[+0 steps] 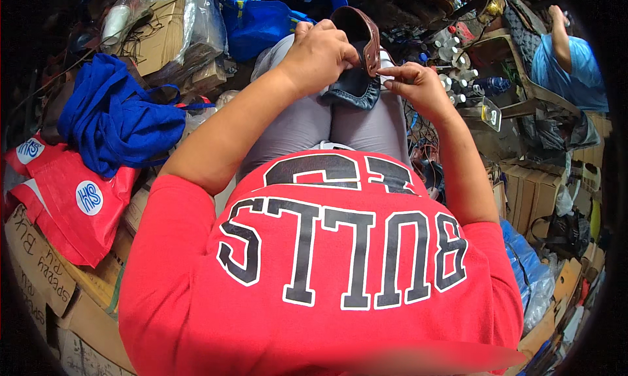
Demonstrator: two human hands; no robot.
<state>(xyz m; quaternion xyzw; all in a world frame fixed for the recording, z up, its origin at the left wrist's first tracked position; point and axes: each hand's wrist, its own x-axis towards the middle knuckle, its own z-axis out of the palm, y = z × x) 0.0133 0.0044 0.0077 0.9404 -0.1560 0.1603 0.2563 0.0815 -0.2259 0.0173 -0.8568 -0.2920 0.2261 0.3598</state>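
Gripping a dark leather shoe point(358, 82) with brown lining, left hand point(318, 54) closed, right hand point(418, 88) pinching its edge

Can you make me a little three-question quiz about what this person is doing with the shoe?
1. True or false: the left hand grips the dark shoe on the person's lap.
2. What does the right hand touch? A) blue cloth bag B) the shoe C) red bag
3. Fill in: the shoe's lining is ____.

Key: 1 true. 2 B. 3 brown.
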